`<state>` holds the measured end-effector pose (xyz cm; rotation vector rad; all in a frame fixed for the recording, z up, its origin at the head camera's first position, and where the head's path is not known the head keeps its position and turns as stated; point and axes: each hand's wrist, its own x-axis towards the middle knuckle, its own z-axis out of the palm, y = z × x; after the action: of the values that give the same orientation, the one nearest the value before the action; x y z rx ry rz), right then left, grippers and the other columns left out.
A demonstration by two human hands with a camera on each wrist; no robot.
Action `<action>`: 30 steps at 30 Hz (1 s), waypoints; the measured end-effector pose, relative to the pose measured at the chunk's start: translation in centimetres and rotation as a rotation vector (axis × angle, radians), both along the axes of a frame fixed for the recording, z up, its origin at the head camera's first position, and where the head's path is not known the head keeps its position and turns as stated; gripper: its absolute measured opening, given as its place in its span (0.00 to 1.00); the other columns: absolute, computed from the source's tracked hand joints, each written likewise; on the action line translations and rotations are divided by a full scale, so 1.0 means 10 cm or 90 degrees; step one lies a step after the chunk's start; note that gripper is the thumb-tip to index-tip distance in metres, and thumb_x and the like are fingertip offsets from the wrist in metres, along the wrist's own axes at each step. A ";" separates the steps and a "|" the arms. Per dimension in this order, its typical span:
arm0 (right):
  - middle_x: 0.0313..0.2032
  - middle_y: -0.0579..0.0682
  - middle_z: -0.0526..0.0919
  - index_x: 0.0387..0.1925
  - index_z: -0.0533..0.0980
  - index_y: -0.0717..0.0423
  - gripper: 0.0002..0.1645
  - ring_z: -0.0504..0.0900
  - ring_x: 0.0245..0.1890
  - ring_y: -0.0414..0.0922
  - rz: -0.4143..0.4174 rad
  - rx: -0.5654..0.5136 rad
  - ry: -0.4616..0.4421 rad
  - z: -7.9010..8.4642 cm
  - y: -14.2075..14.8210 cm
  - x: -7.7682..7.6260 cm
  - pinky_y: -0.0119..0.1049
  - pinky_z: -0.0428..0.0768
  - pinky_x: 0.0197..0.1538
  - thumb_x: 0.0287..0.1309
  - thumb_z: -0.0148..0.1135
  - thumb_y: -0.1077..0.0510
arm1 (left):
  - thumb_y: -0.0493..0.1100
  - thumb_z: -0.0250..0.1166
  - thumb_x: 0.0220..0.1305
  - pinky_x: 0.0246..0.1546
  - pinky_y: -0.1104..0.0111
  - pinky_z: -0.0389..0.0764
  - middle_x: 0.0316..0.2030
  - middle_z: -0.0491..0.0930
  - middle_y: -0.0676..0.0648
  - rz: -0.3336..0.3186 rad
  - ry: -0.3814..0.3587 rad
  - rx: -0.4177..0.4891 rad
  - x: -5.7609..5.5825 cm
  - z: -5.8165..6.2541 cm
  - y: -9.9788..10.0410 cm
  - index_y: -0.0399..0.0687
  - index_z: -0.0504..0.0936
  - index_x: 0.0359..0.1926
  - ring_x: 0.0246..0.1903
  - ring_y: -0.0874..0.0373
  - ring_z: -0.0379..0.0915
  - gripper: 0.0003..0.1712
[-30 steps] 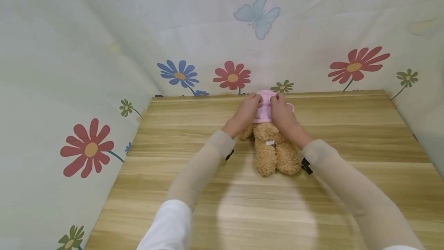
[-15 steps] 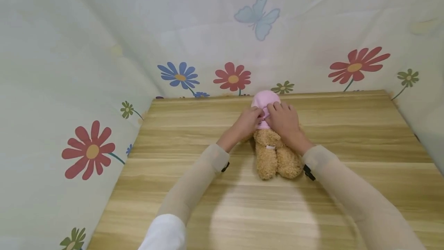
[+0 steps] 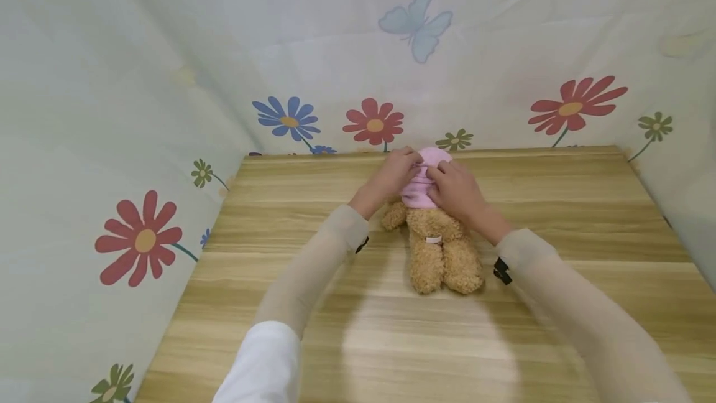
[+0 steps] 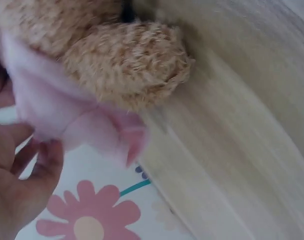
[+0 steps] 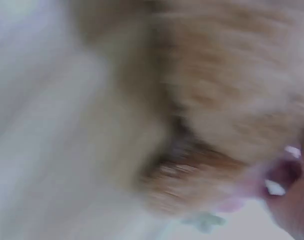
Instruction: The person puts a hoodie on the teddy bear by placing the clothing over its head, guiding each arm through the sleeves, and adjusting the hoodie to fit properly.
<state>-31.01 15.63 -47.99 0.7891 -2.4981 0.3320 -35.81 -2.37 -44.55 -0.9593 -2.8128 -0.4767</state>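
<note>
A brown, curly-furred stuffed toy (image 3: 433,260) lies on the wooden table with its legs toward me and a small white tag low on its body. Pink clothing (image 3: 419,196) covers its upper part. My left hand (image 3: 391,174) pinches this pink fabric at the upper left; the left wrist view shows thumb and fingers together at the cloth's edge (image 4: 71,117). On the right side, my right hand (image 3: 458,191) has its fingers bent into the same fabric near the middle. The right wrist view is blurred, showing fur (image 5: 232,85) and part of that hand.
The wooden table (image 3: 268,303) reaches back to a pale wall sheet (image 3: 492,79) printed with flowers and a butterfly. The toy's pink-covered end is close to the table's back edge. A second sheet side (image 3: 56,142) stands along the left.
Both hands first drew closer together lower on the pink fabric. Since then the left hand has moved up and left, and the toy's left-side arm has come into fuller view.
</note>
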 end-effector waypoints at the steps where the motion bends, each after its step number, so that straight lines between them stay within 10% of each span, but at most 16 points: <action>1: 0.30 0.53 0.72 0.37 0.74 0.57 0.11 0.69 0.29 0.52 0.011 0.008 -0.044 0.07 0.00 0.05 0.47 0.69 0.32 0.55 0.56 0.54 | 0.41 0.54 0.70 0.53 0.68 0.70 0.49 0.76 0.47 0.003 0.010 -0.011 0.00 -0.01 0.01 0.45 0.79 0.50 0.49 0.54 0.72 0.12; 6: 0.36 0.58 0.73 0.44 0.72 0.62 0.18 0.72 0.35 0.55 -0.023 0.004 -0.175 0.27 -0.03 0.23 0.50 0.73 0.38 0.59 0.61 0.53 | 0.40 0.51 0.71 0.52 0.69 0.71 0.46 0.78 0.48 0.036 0.046 0.027 0.12 -0.03 0.04 0.46 0.80 0.46 0.48 0.55 0.73 0.11; 14: 0.49 0.59 0.71 0.53 0.68 0.57 0.26 0.70 0.50 0.58 -0.075 -0.062 -0.083 0.07 -0.06 0.21 0.57 0.72 0.45 0.54 0.67 0.57 | 0.34 0.56 0.65 0.50 0.64 0.73 0.42 0.77 0.44 -0.067 0.145 -0.014 0.50 -0.20 -0.04 0.39 0.78 0.45 0.44 0.51 0.73 0.09; 25: 0.22 0.51 0.72 0.26 0.66 0.55 0.11 0.74 0.30 0.54 -0.016 -0.037 0.051 -0.08 0.03 0.14 0.52 0.70 0.41 0.49 0.59 0.69 | 0.36 0.56 0.67 0.55 0.68 0.69 0.47 0.76 0.49 -0.064 0.095 0.029 0.29 -0.18 -0.09 0.47 0.78 0.47 0.51 0.54 0.70 0.09; 30: 0.16 0.49 0.70 0.22 0.63 0.54 0.12 0.71 0.20 0.52 -0.002 -0.039 0.069 -0.13 0.02 0.14 0.50 0.70 0.35 0.45 0.51 0.72 | 0.32 0.53 0.67 0.46 0.69 0.72 0.39 0.76 0.49 -0.109 0.146 -0.013 0.42 -0.18 -0.12 0.45 0.78 0.42 0.41 0.56 0.72 0.09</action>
<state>-29.58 15.86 -49.29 0.7577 -2.3765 0.3543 -31.62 -3.56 -46.40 -1.1838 -2.5501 -0.3321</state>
